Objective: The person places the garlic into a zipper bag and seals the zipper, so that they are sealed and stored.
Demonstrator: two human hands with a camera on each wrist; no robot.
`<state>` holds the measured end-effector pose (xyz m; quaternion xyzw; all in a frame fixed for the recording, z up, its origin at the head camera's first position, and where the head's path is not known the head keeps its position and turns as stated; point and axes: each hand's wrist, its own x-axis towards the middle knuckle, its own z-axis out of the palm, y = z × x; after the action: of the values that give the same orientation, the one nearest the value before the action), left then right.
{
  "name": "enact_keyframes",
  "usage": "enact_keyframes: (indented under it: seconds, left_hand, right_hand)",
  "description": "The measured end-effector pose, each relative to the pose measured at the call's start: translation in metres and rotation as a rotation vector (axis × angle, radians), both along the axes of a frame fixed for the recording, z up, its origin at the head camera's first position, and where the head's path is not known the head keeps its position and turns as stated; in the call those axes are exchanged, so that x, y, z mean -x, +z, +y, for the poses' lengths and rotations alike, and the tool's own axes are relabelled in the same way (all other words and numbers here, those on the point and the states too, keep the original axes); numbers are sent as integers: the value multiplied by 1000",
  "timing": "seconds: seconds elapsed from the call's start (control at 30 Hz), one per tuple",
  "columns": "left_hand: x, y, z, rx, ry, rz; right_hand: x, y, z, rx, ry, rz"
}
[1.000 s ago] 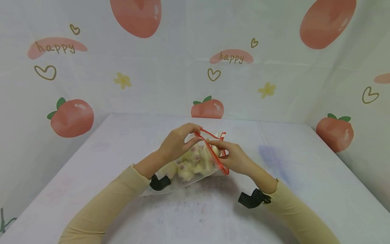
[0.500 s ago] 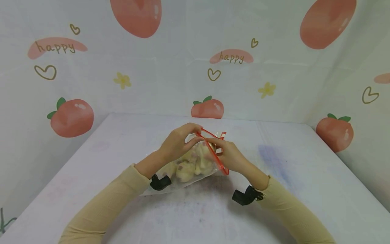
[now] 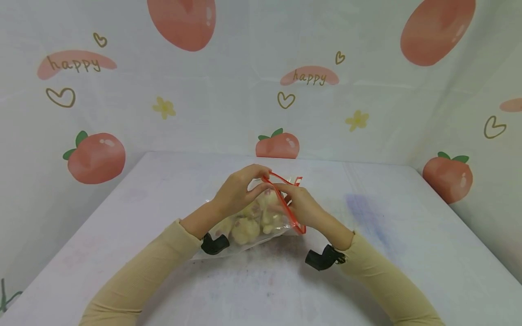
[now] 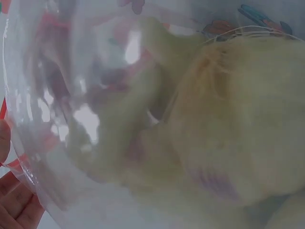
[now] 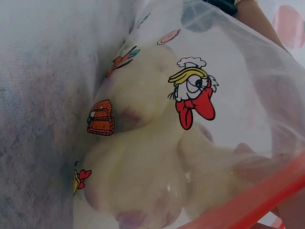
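Observation:
A clear zip bag (image 3: 254, 246) with a red zip edge (image 3: 285, 204) lies tilted at the table's middle, holding several garlic bulbs (image 3: 245, 230). My left hand (image 3: 234, 192) pinches the upper rim of the bag's mouth; in the left wrist view its fingertips (image 4: 19, 202) show at the red strip. My right hand (image 3: 303, 206) reaches in through the mouth, fingers round a garlic bulb (image 3: 269, 199) seen blurred through the plastic. In the right wrist view, those fingers (image 5: 252, 164) show faintly behind the film, beside bulbs (image 5: 138, 171) and printed cartoon figures.
A white, faintly stained table (image 3: 261, 290) spreads around the bag. Behind it hangs a white backdrop (image 3: 228, 122) printed with peaches, hearts and flowers. A black camera mount (image 3: 322, 258) sits at the right wrist, another black mount (image 3: 215, 244) at the left.
My right hand has moved left and deeper into the bag, carrying a garlic bulb from the mouth inward. Bulbs inside have shifted slightly. The left hand has stayed at the rim.

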<state>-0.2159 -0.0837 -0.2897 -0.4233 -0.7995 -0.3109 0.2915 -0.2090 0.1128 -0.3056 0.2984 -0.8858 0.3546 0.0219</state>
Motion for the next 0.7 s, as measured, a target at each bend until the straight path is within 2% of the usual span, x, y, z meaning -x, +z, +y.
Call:
enact_keyframes:
  seconds: [0.1,0.27,0.5,0.7]
  left_hand:
    - [0,0,0,7,5,-8]
    - [-1,1,-2,-4,17,-8]
    - [-2,1,-4,-8,21,6]
    - [-1,0,-5,-10,20,4]
  right_hand:
    - [1,-2,0,33,35,-13]
    - [0,1,3,37,48,-11]
    - [-1,7,17,47,86,68]
    - [0,9,32,59,50,65]
